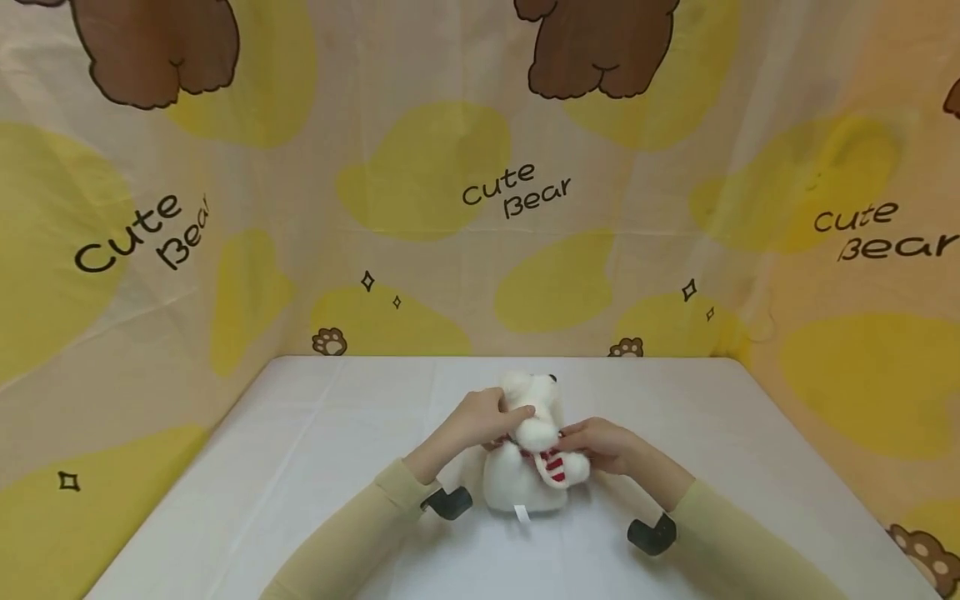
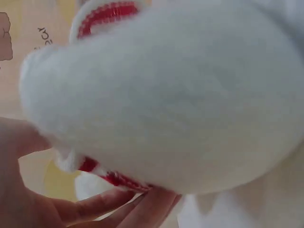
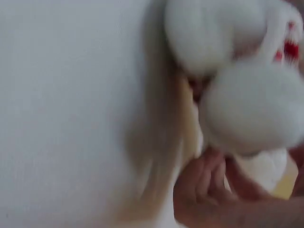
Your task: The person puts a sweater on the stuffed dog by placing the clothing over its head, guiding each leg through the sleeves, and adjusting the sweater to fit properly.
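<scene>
A white plush toy (image 1: 517, 487) sits on the table with its rear and small tag (image 1: 522, 513) towards me. A red-and-white striped scarf (image 1: 555, 468) goes round its neck and hangs down its right side. My left hand (image 1: 480, 417) grips it at the head and neck, thumb across the back of the head. In the left wrist view, that hand's fingers (image 2: 102, 204) touch the scarf's edge behind the furry body. My right hand (image 1: 607, 442) pinches at the scarf beside the neck; fur partly hides its fingertips. Close to the right fingers (image 3: 204, 180) is a rounded white limb (image 3: 254, 107).
The white tabletop (image 1: 337, 467) extends around the toy. A patterned cloth backdrop (image 1: 420, 275) with bears and lettering stands behind and at both sides. Black bands (image 1: 652, 533) with mounts sit at both wrists.
</scene>
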The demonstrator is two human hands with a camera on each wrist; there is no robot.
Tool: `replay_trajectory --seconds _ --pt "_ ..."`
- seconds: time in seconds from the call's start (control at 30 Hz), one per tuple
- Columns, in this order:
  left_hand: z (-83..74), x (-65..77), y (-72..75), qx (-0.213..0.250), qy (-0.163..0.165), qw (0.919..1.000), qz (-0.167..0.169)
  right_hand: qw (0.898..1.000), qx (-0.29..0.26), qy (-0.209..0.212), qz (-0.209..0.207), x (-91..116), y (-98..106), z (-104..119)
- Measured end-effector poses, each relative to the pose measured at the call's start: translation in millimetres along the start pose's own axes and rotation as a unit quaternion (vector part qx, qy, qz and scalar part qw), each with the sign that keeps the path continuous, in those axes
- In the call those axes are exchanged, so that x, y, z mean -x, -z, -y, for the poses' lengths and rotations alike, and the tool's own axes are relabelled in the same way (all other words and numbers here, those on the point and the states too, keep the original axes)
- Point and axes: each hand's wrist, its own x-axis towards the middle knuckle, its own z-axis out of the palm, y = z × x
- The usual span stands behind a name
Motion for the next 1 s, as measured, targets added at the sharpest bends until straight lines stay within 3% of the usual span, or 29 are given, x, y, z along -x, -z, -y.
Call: replay_trajectory --seconds 0.1,0.23,0.4,0.5,0.67,0.8,1.0 --pt "-2.3 -0.4 3.8 0.025 -0.020 0.9992 -0.023 0.991 0.057 0.049 -0.112 5 -6 9" --pt "-4.1 -1.3 4.0 0.037 -0.061 0.9950 -0.070 0.962 0.100 0.127 -0.219 10 -11 18" --pt "6.3 -4.2 -6.5 0.071 -0.115 0.9856 -0.102 0.932 0.129 0.189 -0.279 13 -16 15" --pt "16.7 -6.6 -12.3 0.096 -0.153 0.9782 -0.102 0.930 0.128 0.199 -0.280 15 -17 11" --pt "33.6 -6.9 -15.4 0.133 -0.209 0.9659 -0.076 0.944 0.115 0.193 -0.243 20 -16 3" --pt "43.7 -2.1 -17.4 0.140 -0.213 0.9633 -0.084 0.951 0.117 0.187 -0.218 22 -15 -2" --pt "53.8 7.3 -22.8 0.127 -0.217 0.9602 -0.121 0.950 0.128 0.196 -0.205 21 -19 -9"
